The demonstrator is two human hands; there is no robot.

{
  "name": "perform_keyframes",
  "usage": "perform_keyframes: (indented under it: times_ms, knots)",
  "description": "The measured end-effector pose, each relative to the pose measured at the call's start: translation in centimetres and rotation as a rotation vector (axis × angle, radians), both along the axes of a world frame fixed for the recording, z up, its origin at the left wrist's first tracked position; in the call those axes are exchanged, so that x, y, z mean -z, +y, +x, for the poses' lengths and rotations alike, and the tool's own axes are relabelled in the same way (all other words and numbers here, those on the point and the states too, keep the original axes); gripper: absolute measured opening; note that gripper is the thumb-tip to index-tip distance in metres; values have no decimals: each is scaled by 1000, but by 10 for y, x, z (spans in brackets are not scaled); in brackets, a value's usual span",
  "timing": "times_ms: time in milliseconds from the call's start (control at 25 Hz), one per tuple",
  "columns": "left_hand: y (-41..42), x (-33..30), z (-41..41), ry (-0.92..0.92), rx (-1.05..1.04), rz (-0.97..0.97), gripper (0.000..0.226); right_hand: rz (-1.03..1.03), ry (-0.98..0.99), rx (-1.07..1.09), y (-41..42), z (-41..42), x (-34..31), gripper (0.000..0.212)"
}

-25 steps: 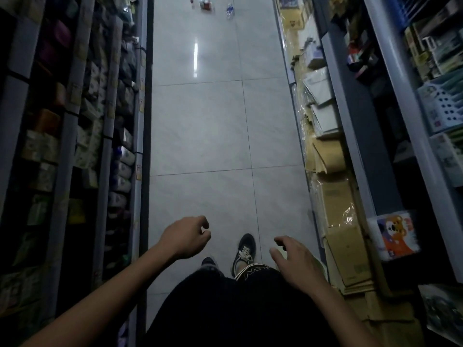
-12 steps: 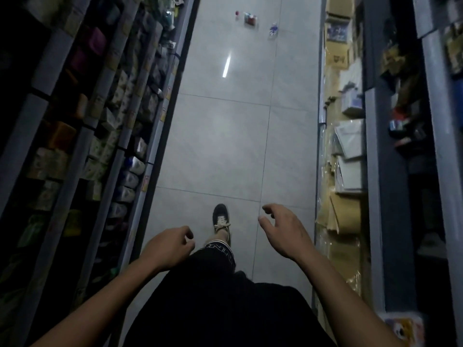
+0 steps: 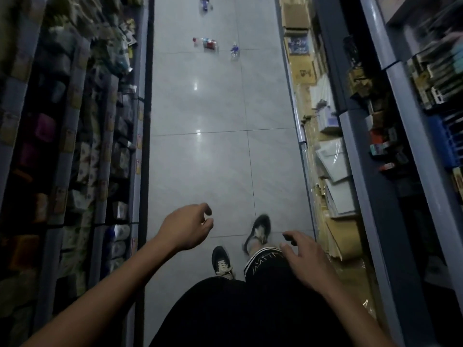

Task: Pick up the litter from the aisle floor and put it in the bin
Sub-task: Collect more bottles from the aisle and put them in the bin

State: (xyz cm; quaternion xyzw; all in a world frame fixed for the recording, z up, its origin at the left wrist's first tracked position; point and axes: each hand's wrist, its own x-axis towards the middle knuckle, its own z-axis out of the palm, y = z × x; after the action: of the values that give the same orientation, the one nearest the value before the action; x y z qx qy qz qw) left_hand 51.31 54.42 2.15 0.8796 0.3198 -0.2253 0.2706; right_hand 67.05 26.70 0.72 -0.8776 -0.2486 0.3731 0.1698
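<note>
While the litter (image 3: 209, 43) is lying scattered on the aisle floor (image 3: 200, 159) at the upper centre of the frame, both hands are hanging at the bottom, well apart from it. The left hand (image 3: 186, 227) and right hand (image 3: 304, 256) are holding nothing, fingers loosely curled; neither is sitting clearly nearer, and no bin is showing.

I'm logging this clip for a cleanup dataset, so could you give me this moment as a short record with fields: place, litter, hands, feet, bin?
place: narrow shop aisle, tiled floor, stocked shelves on both sides
litter: small pieces far ahead on the floor: a red and blue packet, a small bottle, another piece farther on
left hand: empty, fingers loosely curled
right hand: empty, fingers spread and relaxed
feet: dark shoes, right shoe ahead and blurred
bin: not in view
</note>
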Motion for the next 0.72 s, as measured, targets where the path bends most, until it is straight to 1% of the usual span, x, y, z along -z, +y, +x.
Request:
perform_keyframes:
  times_ms: [120,280,520,720]
  knots:
    - [38,6,69,18,37,14,37,-8,6,33,25,60,9,40]
    - [70,9,136,68,-18,14,38,22,-9,-32,80,147,12,41]
    - [110,15,187,125,-146,-26,36,77,-27,-229,204,257,1,45]
    - [182,22,225,150,-290,-62,37,94,-50,-355,321,330,-4,48]
